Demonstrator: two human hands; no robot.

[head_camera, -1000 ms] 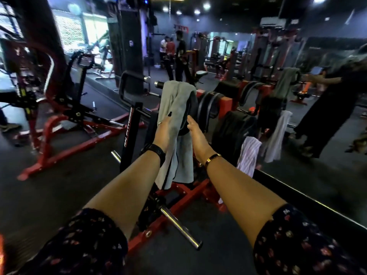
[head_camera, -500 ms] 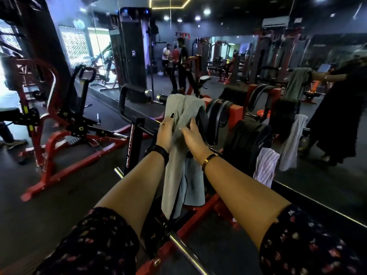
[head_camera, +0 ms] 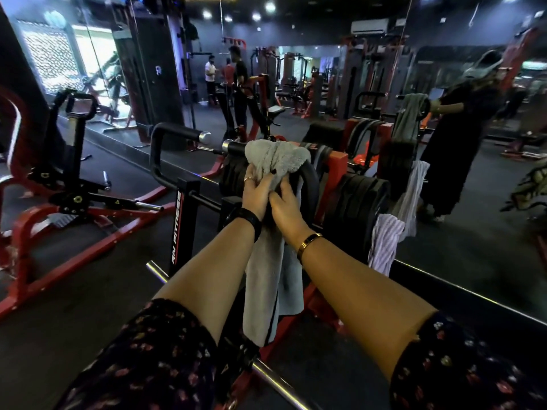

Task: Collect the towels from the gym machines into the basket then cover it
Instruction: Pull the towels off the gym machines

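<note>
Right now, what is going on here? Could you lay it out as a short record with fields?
Place: gym floor beside a wall mirror
Hands: left hand and right hand both grip the grey towel near its bunched top
Grey towel position: draped over a black bar of the red machine, the rest hanging down
Other towel: striped towel hanging by the weight plates
Basket: not in view

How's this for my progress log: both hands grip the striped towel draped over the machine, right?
Not quite: in the head view the left hand and right hand grip the grey towel draped over the machine; the striped towel hangs untouched nearby.
</note>
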